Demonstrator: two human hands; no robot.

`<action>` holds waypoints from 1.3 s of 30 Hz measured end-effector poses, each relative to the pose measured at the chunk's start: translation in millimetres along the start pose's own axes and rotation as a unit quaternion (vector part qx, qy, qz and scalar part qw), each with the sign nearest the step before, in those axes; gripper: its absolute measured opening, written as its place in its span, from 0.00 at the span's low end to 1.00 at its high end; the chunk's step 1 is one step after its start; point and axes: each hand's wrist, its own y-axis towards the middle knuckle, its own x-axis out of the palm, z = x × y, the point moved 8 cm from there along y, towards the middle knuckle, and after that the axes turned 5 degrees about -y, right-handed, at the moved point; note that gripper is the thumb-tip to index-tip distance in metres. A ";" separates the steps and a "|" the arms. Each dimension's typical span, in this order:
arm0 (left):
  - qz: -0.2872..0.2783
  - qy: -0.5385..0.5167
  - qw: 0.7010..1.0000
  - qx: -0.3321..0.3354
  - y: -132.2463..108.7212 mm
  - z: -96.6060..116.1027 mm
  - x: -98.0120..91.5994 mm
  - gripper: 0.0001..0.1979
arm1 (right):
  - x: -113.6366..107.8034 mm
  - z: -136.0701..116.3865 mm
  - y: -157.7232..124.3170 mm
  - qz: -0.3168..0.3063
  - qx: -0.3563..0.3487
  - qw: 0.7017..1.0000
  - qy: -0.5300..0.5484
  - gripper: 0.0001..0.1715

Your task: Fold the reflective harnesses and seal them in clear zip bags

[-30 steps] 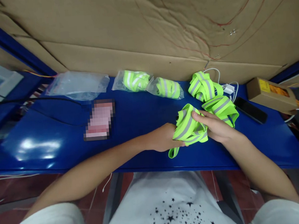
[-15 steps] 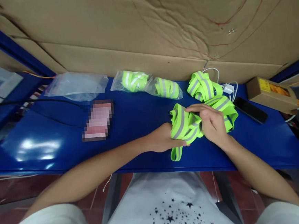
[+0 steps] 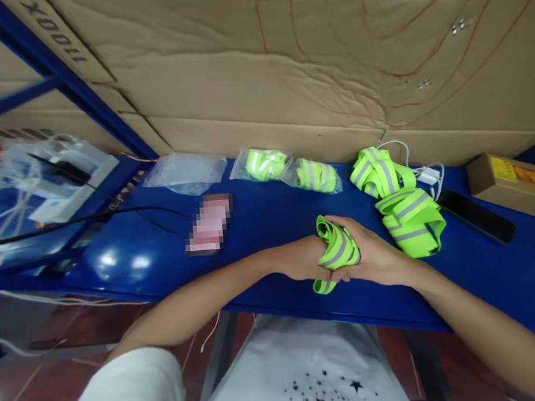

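A bundle of neon-yellow reflective strap [image 3: 340, 247] with a grey stripe is squeezed between my two hands above the front of the table. My left hand [image 3: 302, 258] grips its left side, fingers mostly hidden behind the strap. Wrapped round the right side is my right hand [image 3: 368, 251], its fingertips curled under the bundle. A short loop of the strap hangs below the hands. To the right, a second loose reflective strap bundle [image 3: 412, 223] lies on the table, and a third strap bundle [image 3: 379, 172] sits behind it.
Along the back of the blue table [image 3: 273, 215] lie clear plastic bags [image 3: 186, 171] and two bagged straps [image 3: 267, 163]. A blurred-out pink phone-shaped item [image 3: 210, 223] is at left. A black phone [image 3: 477, 215], a white charger [image 3: 427, 175] and a cardboard box [image 3: 516, 187] are right.
My right hand has moved from the top of the bundle to clasp its right side, and the bundle is squeezed smaller. The view has swung left.
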 end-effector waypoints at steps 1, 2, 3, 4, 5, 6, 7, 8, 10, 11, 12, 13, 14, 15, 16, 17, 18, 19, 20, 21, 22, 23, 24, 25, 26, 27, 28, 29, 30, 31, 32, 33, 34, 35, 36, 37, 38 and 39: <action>0.012 0.013 1.000 0.005 0.4 0.2 -3.7 0.06 | -3.0 -0.9 0.7 0.015 -0.003 1.000 0.003 0.60; 0.031 0.025 0.999 0.007 0.8 -0.5 -8.3 0.06 | -6.2 -2.2 1.3 0.029 -0.007 1.000 0.005 0.58; 0.050 0.040 0.998 0.004 1.0 -1.8 -12.8 0.07 | -8.8 -3.8 1.8 0.038 -0.012 0.999 0.005 0.56; 0.065 0.060 0.996 0.000 1.1 -3.2 -16.4 0.09 | -10.5 -5.5 2.1 0.042 -0.017 0.999 0.003 0.53; 0.074 0.083 0.994 -0.004 1.1 -4.1 -18.9 0.11 | -11.5 -6.7 2.1 0.041 -0.017 0.999 0.002 0.52; 0.082 0.111 0.990 -0.012 1.0 -4.6 -21.2 0.13 | -12.8 -6.6 1.6 0.043 -0.009 0.999 0.003 0.51; 0.095 0.140 0.985 -0.026 0.5 -5.0 -24.3 0.15 | -14.9 -5.3 0.7 0.053 0.007 0.999 0.007 0.52; 0.116 0.169 0.978 -0.045 -0.5 -5.1 -28.7 0.17 | -18.0 -3.1 -0.7 0.071 0.027 0.997 0.012 0.53; 0.175 0.215 0.957 -0.083 -4.4 -2.3 -40.2 0.22 | -27.4 1.9 -4.6 0.131 0.066 0.989 0.023 0.51; 0.205 0.227 0.947 -0.094 -6.8 0.7 -45.6 0.24 | -31.7 3.7 -6.4 0.161 0.079 0.983 0.028 0.49; 0.230 0.232 0.940 -0.099 -9.0 4.1 -49.9 0.25 | -34.9 4.9 -7.4 0.183 0.086 0.979 0.031 0.45; 0.248 0.232 0.935 -0.099 -10.6 7.4 -52.9 0.26 | -36.9 5.3 -7.5 0.196 0.088 0.976 0.034 0.41; 0.262 0.228 0.932 -0.100 -11.9 9.6 -55.4 0.27 | -37.6 5.8 -6.7 0.199 0.089 0.975 0.041 0.38; 0.273 0.221 0.930 -0.109 -13.4 9.8 -57.9 0.31 | -37.4 6.5 -5.4 0.196 0.090 0.975 0.051 0.36; 0.284 0.213 0.927 -0.124 -15.1 8.5 -60.6 0.34 | -37.1 7.6 -4.3 0.191 0.095 0.975 0.062 0.34; 0.292 0.204 0.923 -0.144 -16.9 5.9 -63.2 0.38 | -37.5 8.9 -3.7 0.190 0.101 0.974 0.071 0.34; 0.295 0.194 0.921 -0.164 -18.4 3.1 -65.3 0.41 | -38.3 10.0 -3.5 0.192 0.108 0.972 0.078 0.36; 0.294 0.184 0.921 -0.178 -19.3 0.8 -66.6 0.43 | -39.2 10.6 -3.7 0.196 0.113 0.971 0.083 0.39; 0.290 0.172 0.924 -0.182 -19.5 -0.4 -67.1 0.45 | -39.6 10.8 -3.9 0.199 0.115 0.969 0.090 0.42; 0.284 0.155 0.930 -0.173 -18.7 0.0 -66.6 0.45 | -39.3 11.1 -4.0 0.202 0.116 0.967 0.105 0.46; 0.277 0.134 0.940 -0.149 -17.2 2.0 -65.3 0.46 | -37.2 12.2 -3.8 0.201 0.120 0.963 0.135 0.49; 0.272 0.110 0.949 -0.115 -15.6 5.1 -63.9 0.46 | -33.2 14.9 -3.6 0.196 0.131 0.955 0.180 0.50; 0.270 0.088 0.956 -0.079 -14.4 8.5 -62.6 0.46 | -27.4 19.3 -3.6 0.190 0.150 0.941 0.237 0.48; 0.270 0.072 0.959 -0.050 -13.7 10.7 -61.7 0.44 | -20.4 24.7 -4.0 0.185 0.176 0.920 0.295 0.44; 0.271 0.065 0.960 -0.032 -13.3 11.0 -61.1 0.42 | -13.1 29.9 -4.6 0.181 0.203 0.898 0.345 0.40; 0.273 0.068 0.959 -0.027 -13.1 9.7 -61.0 0.39 | -6.8 34.1 -5.2 0.178 0.226 0.880 0.379 0.35; 0.277 0.081 0.957 -0.033 -13.1 7.0 -61.5 0.36 | -2.3 36.7 -5.5 0.175 0.239 0.871 0.393 0.32; 0.283 0.099 0.953 -0.046 -13.3 3.9 -62.6 0.34 | -0.6 37.8 -5.4 0.174 0.243 0.872 0.388 0.29; 0.289 0.118 0.948 -0.061 -13.7 1.0 -64.3 0.32 | -1.5 37.4 -5.0 0.176 0.237 0.883 0.365 0.26; 0.297 0.137 0.942 -0.076 -14.3 -1.3 -66.4 0.32 | -4.8 35.9 -4.7 0.180 0.227 0.900 0.327 0.25; 0.303 0.156 0.936 -0.090 -15.0 -2.8 -68.5 0.32 | -9.3 33.4 -4.4 0.187 0.213 0.918 0.279 0.26; 0.308 0.171 0.930 -0.104 -15.7 -3.9 -70.2 0.32 | -14.1 30.4 -4.1 0.193 0.198 0.933 0.230 0.29; 0.309 0.183 0.926 -0.114 -16.0 -4.2 -71.2 0.32 | -17.5 27.6 -3.7 0.195 0.186 0.944 0.192 0.32; 0.308 0.191 0.924 -0.120 -16.0 -4.0 -71.4 0.32 | -18.7 25.9 -3.2 0.192 0.178 0.949 0.174 0.37; 0.305 0.196 0.924 -0.123 -15.7 -3.5 -70.7 0.31 | -16.9 26.0 -2.4 0.181 0.178 0.950 0.182 0.40; 0.301 0.197 0.925 -0.123 -15.1 -3.0 -69.2 0.31 | -12.4 27.8 -1.6 0.164 0.186 0.945 0.213 0.41; 0.295 0.195 0.927 -0.122 -14.5 -2.7 -67.2 0.32 | -6.1 30.5 -1.0 0.144 0.200 0.935 0.256 0.40; 0.291 0.192 0.929 -0.121 -14.0 -2.4 -65.1 0.32 | 0.6 33.2 -0.8 0.128 0.217 0.920 0.301 0.38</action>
